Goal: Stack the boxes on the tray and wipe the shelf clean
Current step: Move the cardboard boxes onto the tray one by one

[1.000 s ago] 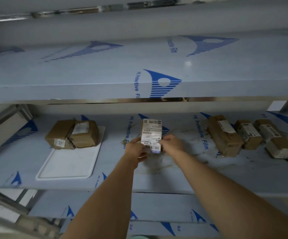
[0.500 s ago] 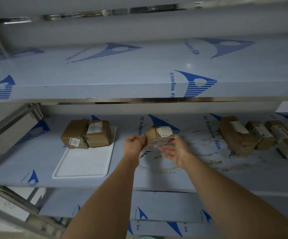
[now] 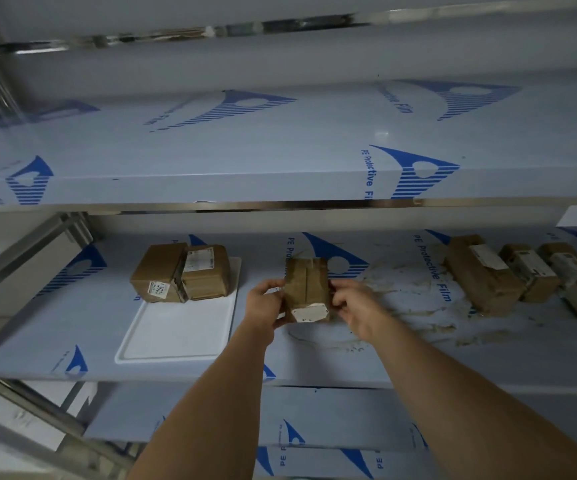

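Note:
I hold a small brown taped box (image 3: 307,285) above the middle shelf (image 3: 93,317), its plain taped face toward me and a white label at its lower end. My left hand (image 3: 263,306) grips its left side and my right hand (image 3: 356,308) its right side. A white tray (image 3: 176,330) lies on the shelf to the left, with two brown boxes (image 3: 179,273) side by side at its far end. Three more brown boxes (image 3: 529,271) stand in a row at the shelf's right.
The shelf is covered in blue-printed protective film, with brownish dirt smears (image 3: 408,306) right of my hands. An upper shelf (image 3: 211,161) overhangs closely above. Metal frame posts (image 3: 20,261) stand at the left, and a lower shelf (image 3: 314,417) shows below.
I have turned the box over in my hands: its large white label faced me before, now the brown taped side does. The view has shifted left, toward the tray.

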